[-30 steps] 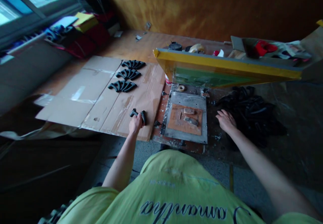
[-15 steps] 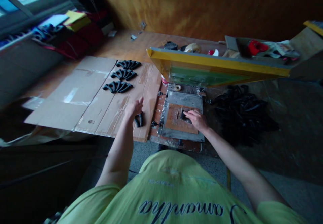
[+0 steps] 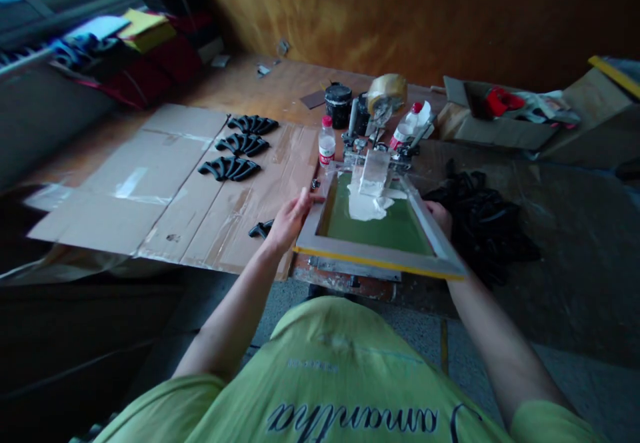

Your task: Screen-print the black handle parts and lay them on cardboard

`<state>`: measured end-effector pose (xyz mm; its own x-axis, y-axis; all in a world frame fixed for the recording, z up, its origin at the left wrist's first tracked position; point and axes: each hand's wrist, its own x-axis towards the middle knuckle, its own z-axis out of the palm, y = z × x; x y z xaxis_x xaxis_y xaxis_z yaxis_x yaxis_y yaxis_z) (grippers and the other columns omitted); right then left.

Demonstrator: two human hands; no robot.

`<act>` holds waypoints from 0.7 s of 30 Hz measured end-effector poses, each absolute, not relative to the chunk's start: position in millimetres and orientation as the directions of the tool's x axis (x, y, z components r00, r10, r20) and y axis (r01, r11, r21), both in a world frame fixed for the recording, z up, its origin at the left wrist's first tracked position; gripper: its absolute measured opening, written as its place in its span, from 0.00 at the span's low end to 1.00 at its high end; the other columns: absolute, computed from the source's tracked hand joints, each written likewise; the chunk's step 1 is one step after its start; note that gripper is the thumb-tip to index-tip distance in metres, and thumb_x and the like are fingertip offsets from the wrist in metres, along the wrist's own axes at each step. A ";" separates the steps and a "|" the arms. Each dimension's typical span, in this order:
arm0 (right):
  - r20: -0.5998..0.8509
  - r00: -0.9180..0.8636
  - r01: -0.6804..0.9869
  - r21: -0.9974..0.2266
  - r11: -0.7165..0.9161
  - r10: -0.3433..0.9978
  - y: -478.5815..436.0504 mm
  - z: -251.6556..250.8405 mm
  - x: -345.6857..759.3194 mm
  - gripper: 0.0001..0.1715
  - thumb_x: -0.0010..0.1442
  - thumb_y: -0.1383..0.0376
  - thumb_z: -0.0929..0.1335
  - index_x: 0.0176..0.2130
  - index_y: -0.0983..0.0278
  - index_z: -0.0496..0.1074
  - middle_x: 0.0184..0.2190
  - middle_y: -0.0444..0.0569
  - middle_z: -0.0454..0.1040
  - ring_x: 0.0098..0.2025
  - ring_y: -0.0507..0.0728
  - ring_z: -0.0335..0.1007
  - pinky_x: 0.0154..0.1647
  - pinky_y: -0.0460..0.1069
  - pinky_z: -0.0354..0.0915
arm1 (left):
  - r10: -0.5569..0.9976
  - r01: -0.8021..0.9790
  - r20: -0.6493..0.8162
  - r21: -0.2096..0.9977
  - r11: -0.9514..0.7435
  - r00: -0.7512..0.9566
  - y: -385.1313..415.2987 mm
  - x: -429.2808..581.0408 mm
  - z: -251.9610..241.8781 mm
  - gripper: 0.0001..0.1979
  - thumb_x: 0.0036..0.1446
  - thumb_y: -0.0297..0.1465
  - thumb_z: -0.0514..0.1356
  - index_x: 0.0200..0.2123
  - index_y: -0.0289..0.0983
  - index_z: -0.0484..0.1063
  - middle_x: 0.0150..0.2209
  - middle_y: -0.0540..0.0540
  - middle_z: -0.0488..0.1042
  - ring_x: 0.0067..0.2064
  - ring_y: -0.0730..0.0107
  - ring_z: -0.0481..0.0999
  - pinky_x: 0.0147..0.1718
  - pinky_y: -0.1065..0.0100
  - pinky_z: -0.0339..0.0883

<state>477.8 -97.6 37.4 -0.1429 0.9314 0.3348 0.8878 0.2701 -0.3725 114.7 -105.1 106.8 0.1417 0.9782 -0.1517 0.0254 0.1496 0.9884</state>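
A wooden screen-printing frame (image 3: pixel 380 260) lies lowered over the press, its green mesh (image 3: pixel 375 220) smeared with white ink (image 3: pixel 365 204). A squeegee (image 3: pixel 374 173) leans at the frame's far end. My right hand (image 3: pixel 439 218) wraps the frame's right rail. My left hand (image 3: pixel 291 221) has its fingers on the left rail and appears to hold nothing. Just left of that hand, a black curved piece (image 3: pixel 261 228) lies on the cardboard. Three rows of similar black pieces (image 3: pixel 243 144) sit farther up. The frame hides the press's printing bed.
A water bottle (image 3: pixel 327 142), black jars (image 3: pixel 339 104), a tape roll (image 3: pixel 387 93) and a white bottle (image 3: pixel 407 123) stand beyond the press. A heap of black pieces (image 3: pixel 480 223) lies to the right. A cardboard box (image 3: pixel 500 126) holds red items.
The frame has swung down from its raised position over the press bed. Both my hands have moved onto its rails, and the orange pad is now hidden.
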 end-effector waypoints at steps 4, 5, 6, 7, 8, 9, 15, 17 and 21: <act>0.414 -0.018 0.911 -0.368 0.185 0.910 -68.5 63.0 454.7 0.26 0.62 0.61 0.66 0.57 0.67 0.69 0.50 0.58 0.71 0.45 0.61 0.69 0.48 0.55 0.66 | 0.928 0.080 -0.335 0.942 0.325 0.165 -131.1 108.7 36.5 0.37 0.53 0.48 0.63 0.62 0.36 0.65 0.27 0.49 0.73 0.23 0.75 0.67 0.21 0.74 0.57; 0.404 -0.071 0.917 -0.334 0.219 0.912 -62.7 66.5 439.9 0.30 0.59 0.59 0.70 0.59 0.65 0.68 0.52 0.59 0.69 0.49 0.63 0.67 0.51 0.57 0.65 | 0.928 0.107 -0.346 0.937 0.333 0.139 -132.9 109.8 23.3 0.39 0.52 0.46 0.64 0.64 0.37 0.62 0.27 0.50 0.74 0.24 0.74 0.69 0.22 0.74 0.59; 0.377 -0.141 0.922 -0.287 0.260 0.915 -58.1 68.2 424.6 0.32 0.56 0.58 0.72 0.58 0.64 0.68 0.53 0.59 0.68 0.52 0.65 0.65 0.53 0.59 0.64 | 0.930 0.143 -0.349 0.932 0.333 0.111 -133.1 111.2 12.7 0.39 0.52 0.45 0.64 0.65 0.37 0.62 0.27 0.50 0.74 0.25 0.74 0.70 0.23 0.74 0.60; 0.338 -0.201 0.927 -0.239 0.290 0.920 -54.9 68.1 410.3 0.31 0.55 0.58 0.74 0.56 0.64 0.69 0.52 0.59 0.69 0.53 0.66 0.64 0.53 0.60 0.63 | 0.933 0.185 -0.350 0.926 0.330 0.086 -132.4 112.5 4.7 0.38 0.52 0.44 0.64 0.64 0.38 0.62 0.27 0.51 0.74 0.25 0.73 0.70 0.24 0.74 0.60; 0.286 -0.242 0.931 -0.201 0.305 0.927 -53.5 66.2 398.1 0.27 0.54 0.59 0.74 0.52 0.64 0.71 0.48 0.58 0.71 0.52 0.66 0.64 0.52 0.60 0.63 | 0.935 0.224 -0.349 0.918 0.327 0.066 -130.9 113.4 -0.8 0.37 0.52 0.43 0.64 0.64 0.39 0.63 0.27 0.51 0.74 0.26 0.73 0.71 0.24 0.74 0.61; 0.229 -0.268 0.934 -0.177 0.311 0.936 -54.3 62.8 388.5 0.22 0.54 0.60 0.74 0.48 0.64 0.73 0.44 0.57 0.73 0.49 0.65 0.65 0.50 0.58 0.63 | 0.935 0.259 -0.349 0.909 0.325 0.052 -129.3 113.9 -4.4 0.35 0.52 0.42 0.64 0.63 0.39 0.64 0.26 0.51 0.74 0.26 0.73 0.71 0.25 0.74 0.61; 0.081 -0.471 0.874 -0.094 0.477 0.878 -102.4 44.1 378.9 0.06 0.61 0.67 0.66 0.33 0.64 0.73 0.33 0.54 0.75 0.40 0.60 0.67 0.40 0.52 0.60 | 0.931 0.344 -0.365 0.878 0.334 0.029 -125.5 111.0 -7.0 0.30 0.53 0.40 0.64 0.59 0.40 0.69 0.27 0.50 0.76 0.25 0.72 0.71 0.25 0.73 0.61; 0.059 -0.592 0.800 -0.076 0.595 0.804 -119.3 48.5 383.4 0.09 0.61 0.72 0.64 0.33 0.65 0.73 0.33 0.53 0.75 0.41 0.60 0.66 0.40 0.52 0.58 | 0.931 0.350 -0.365 0.876 0.333 0.028 -126.1 110.8 -7.0 0.30 0.53 0.40 0.63 0.59 0.40 0.69 0.28 0.50 0.76 0.26 0.72 0.71 0.26 0.73 0.61; 0.007 -0.684 0.723 -0.121 0.680 0.729 -121.7 62.3 388.3 0.05 0.59 0.69 0.67 0.31 0.63 0.73 0.31 0.50 0.75 0.39 0.58 0.66 0.38 0.51 0.57 | 0.935 0.354 -0.354 0.879 0.320 0.036 -126.9 111.7 -7.0 0.28 0.54 0.40 0.63 0.58 0.40 0.70 0.30 0.48 0.77 0.27 0.71 0.72 0.26 0.73 0.62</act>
<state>388.3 -121.7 62.3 -0.6843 0.7291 0.0074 0.7232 0.6800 -0.1208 111.7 -126.9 -7.0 0.0357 0.9345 -0.3541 0.3535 0.3197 0.8791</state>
